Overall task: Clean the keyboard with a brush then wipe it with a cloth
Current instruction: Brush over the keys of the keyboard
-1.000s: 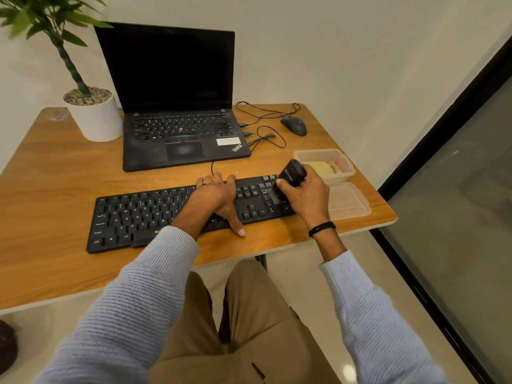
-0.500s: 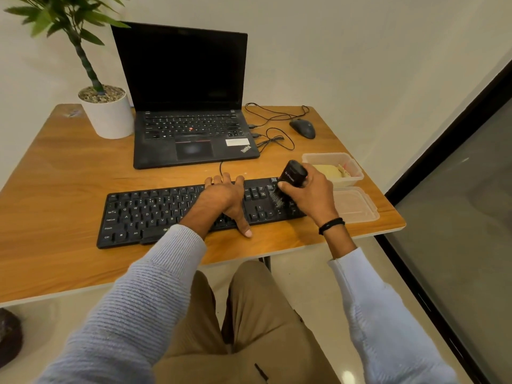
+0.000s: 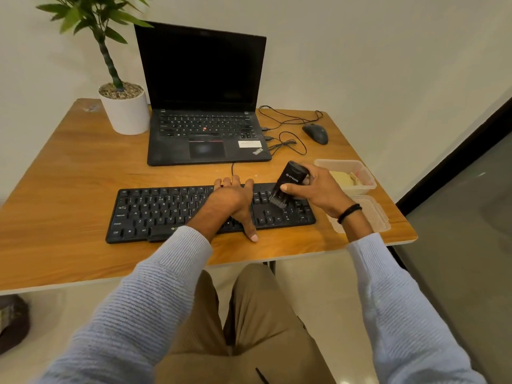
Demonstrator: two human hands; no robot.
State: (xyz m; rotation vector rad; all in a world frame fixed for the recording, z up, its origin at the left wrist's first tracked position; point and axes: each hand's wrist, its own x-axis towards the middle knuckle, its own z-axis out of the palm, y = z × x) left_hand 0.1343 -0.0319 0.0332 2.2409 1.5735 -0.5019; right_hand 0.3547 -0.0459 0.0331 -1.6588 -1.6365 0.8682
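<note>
A clear rectangular plastic container (image 3: 360, 169) at the table's right edge held a pale yellow folded cloth (image 3: 343, 178); its flat clear lid (image 3: 374, 214) lay just nearer. On the wood-grain table (image 3: 69, 173), the left hand (image 3: 231, 199) rested flat, fingers spread, on the middle of the long black keyboard (image 3: 166, 212). The right hand (image 3: 318, 189) gripped a black blocky brush (image 3: 288, 184), its bristles tilted down onto the keys at the keyboard's right end.

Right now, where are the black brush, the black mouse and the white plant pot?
black brush (image 3: 288, 184), head view, on its body.
black mouse (image 3: 315, 133), head view, on its top.
white plant pot (image 3: 127, 113), head view, on its side.
</note>
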